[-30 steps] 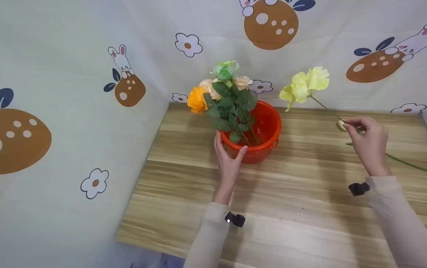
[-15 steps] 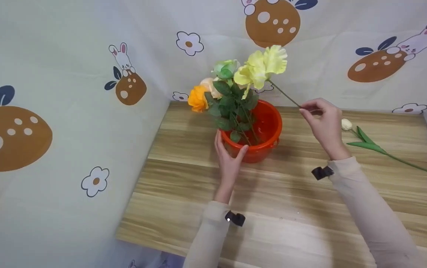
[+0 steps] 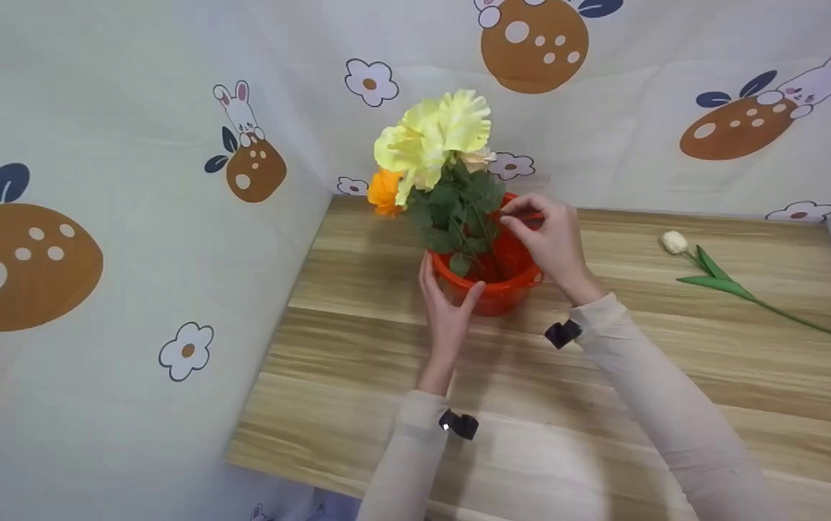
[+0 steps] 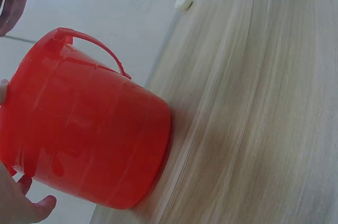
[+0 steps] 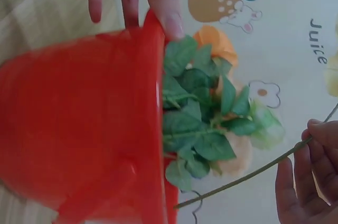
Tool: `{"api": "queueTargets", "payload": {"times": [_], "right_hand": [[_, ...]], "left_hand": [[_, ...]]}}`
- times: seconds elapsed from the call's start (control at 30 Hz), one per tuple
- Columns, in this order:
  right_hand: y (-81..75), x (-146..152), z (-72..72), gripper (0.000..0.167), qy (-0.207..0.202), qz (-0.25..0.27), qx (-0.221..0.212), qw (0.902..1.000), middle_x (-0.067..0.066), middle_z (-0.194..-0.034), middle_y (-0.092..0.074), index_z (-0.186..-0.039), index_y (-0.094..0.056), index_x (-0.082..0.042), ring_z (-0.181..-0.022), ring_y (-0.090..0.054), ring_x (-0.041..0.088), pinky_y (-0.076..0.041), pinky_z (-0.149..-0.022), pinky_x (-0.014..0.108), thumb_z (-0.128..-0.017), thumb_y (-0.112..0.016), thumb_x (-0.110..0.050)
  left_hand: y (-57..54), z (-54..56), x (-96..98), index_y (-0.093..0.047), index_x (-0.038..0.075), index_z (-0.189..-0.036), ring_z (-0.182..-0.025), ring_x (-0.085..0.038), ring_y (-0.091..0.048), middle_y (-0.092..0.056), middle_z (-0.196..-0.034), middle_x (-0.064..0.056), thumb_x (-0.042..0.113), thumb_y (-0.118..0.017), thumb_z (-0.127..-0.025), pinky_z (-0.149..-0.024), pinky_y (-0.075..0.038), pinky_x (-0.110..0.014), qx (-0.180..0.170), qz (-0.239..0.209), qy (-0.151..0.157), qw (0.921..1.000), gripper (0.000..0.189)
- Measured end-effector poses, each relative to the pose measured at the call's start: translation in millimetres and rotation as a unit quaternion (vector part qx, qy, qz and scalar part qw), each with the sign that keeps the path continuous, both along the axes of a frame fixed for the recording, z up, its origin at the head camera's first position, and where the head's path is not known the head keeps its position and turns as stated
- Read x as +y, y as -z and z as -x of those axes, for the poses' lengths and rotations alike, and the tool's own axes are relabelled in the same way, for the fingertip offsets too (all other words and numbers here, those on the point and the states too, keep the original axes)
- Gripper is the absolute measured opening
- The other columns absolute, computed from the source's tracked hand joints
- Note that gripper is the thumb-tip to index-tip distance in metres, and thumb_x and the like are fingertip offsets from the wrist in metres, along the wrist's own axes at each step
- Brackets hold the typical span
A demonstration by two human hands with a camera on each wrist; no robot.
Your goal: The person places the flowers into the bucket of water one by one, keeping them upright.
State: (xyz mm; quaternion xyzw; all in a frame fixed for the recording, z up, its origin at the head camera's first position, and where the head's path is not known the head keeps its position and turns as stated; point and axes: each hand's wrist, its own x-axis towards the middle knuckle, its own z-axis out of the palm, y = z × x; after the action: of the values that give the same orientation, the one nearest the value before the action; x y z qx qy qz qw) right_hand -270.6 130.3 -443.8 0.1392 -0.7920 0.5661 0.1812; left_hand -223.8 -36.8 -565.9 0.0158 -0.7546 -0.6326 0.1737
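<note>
A red bucket stands upright on the wooden table, holding several flowers with green leaves. My left hand grips its near left side, thumb at the rim, as the right wrist view also shows. My right hand is over the bucket's far right rim and pinches the thin stem of a frilly yellow flower between thumb and fingertips. The stem's lower end is at the bucket's mouth in the right wrist view. From the head, the yellow bloom hides part of the bunch; an orange rose shows beside it.
A white tulip with green leaves lies on the table to the right, its stem reaching the right edge of view. A patterned cloth hangs close behind the bucket and along the left side.
My right hand has carried the yellow flower leftward from beside the tulip to over the bucket, uncovering the tulip. My left hand has stayed at the bucket.
</note>
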Motion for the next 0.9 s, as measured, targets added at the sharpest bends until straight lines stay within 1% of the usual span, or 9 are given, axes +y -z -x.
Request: {"api": "queueTargets", "payload": {"times": [0.13,0.27,0.4,0.5,0.6,0.7,0.77,0.83,0.9], "right_hand": [[10.9,-12,2.7,0.011,-0.003,-0.029,-0.005,0.9996,0.012,-0.093,-0.075,-0.094,-0.074,-0.001,-0.084,-0.067,0.014,-0.054,-0.075,0.011,-0.086,-0.077,-0.008],[25.9,-16,5.9,0.009,0.0,-0.067,-0.027,0.9973,0.012,-0.091,-0.075,-0.092,-0.074,-0.002,-0.086,-0.068,0.021,-0.056,-0.078,0.022,-0.085,-0.077,-0.007],[39.3,-16,8.6,0.009,-0.002,-0.102,-0.067,0.9925,0.014,-0.092,-0.074,-0.093,-0.073,-0.002,-0.086,-0.067,0.025,-0.059,-0.083,0.036,-0.085,-0.076,-0.005],[46.7,-15,9.8,0.009,-0.004,-0.129,-0.094,0.9872,0.016,-0.092,-0.073,-0.094,-0.071,-0.001,-0.085,-0.067,0.028,-0.06,-0.083,0.041,-0.086,-0.074,-0.003],[49.5,-13,9.1,0.014,-0.011,-0.143,-0.114,0.9831,0.016,-0.095,-0.072,-0.099,-0.069,-0.001,-0.086,-0.069,0.028,-0.061,-0.084,0.042,-0.087,-0.074,-0.005],[49.4,-9,6.8,0.024,-0.019,-0.132,-0.126,0.9831,0.017,-0.099,-0.072,-0.108,-0.066,0.0,-0.089,-0.071,0.028,-0.061,-0.086,0.042,-0.087,-0.075,-0.008],[48.4,-5,4.1,0.03,-0.023,-0.109,-0.133,0.9849,0.016,-0.101,-0.071,-0.114,-0.063,0.0,-0.091,-0.071,0.027,-0.061,-0.088,0.042,-0.088,-0.075,-0.01],[48.0,1,1.5,0.033,-0.022,-0.085,-0.133,0.9872,0.016,-0.102,-0.071,-0.118,-0.062,0.0,-0.093,-0.07,0.027,-0.061,-0.089,0.039,-0.088,-0.074,-0.01],[48.4,10,-0.9,0.033,-0.015,-0.064,-0.126,0.9899,0.016,-0.103,-0.071,-0.119,-0.063,0.0,-0.094,-0.069,0.026,-0.061,-0.088,0.032,-0.089,-0.074,-0.01]], "left_hand": [[-0.9,-0.7,0.7,-0.016,0.014,-0.16,-0.153,-0.022,-0.021,-0.019,-0.165,-0.003,0.051,-0.076,-0.082,-0.124,-0.027,-0.047,0.002,-0.008,0.004,1.0,0.105],[-1.0,-0.6,1.3,-0.016,0.013,-0.16,-0.153,-0.024,-0.021,-0.019,-0.166,-0.005,0.042,-0.078,-0.084,-0.124,-0.027,-0.048,0.01,-0.008,0.004,0.9999,0.102],[-0.5,-0.1,1.1,-0.016,0.014,-0.16,-0.153,-0.024,-0.021,-0.019,-0.166,-0.005,0.031,-0.079,-0.085,-0.124,-0.026,-0.049,0.01,-0.008,0.004,0.9999,0.099],[-0.4,0.0,0.8,-0.017,0.013,-0.159,-0.153,-0.025,-0.022,-0.02,-0.165,-0.006,0.027,-0.078,-0.086,-0.124,-0.026,-0.05,0.015,-0.007,0.005,0.9999,0.097],[-1.0,-0.6,1.3,-0.017,0.012,-0.159,-0.153,-0.026,-0.022,-0.02,-0.165,-0.007,0.028,-0.078,-0.086,-0.124,-0.026,-0.05,0.013,-0.002,0.002,0.9999,0.097],[-1.9,-1.1,2.2,-0.018,0.011,-0.159,-0.153,-0.026,-0.022,-0.02,-0.165,-0.008,0.031,-0.079,-0.085,-0.124,-0.027,-0.048,-0.001,0.007,-0.006,1.0,0.098],[-2.5,-1.5,2.6,-0.019,0.007,-0.158,-0.153,-0.027,-0.023,-0.022,-0.164,-0.012,0.031,-0.08,-0.084,-0.125,-0.026,-0.048,-0.014,0.014,-0.015,0.9997,0.098],[-3.2,-1.9,2.7,-0.021,0.004,-0.157,-0.152,-0.029,-0.024,-0.023,-0.163,-0.015,0.028,-0.081,-0.084,-0.125,-0.025,-0.048,-0.028,0.016,-0.024,0.9992,0.098],[-3.8,-2.4,2.3,-0.022,0.0,-0.156,-0.152,-0.032,-0.024,-0.024,-0.163,-0.018,0.025,-0.081,-0.083,-0.125,-0.023,-0.05,-0.039,0.014,-0.031,0.9987,0.097]]}}
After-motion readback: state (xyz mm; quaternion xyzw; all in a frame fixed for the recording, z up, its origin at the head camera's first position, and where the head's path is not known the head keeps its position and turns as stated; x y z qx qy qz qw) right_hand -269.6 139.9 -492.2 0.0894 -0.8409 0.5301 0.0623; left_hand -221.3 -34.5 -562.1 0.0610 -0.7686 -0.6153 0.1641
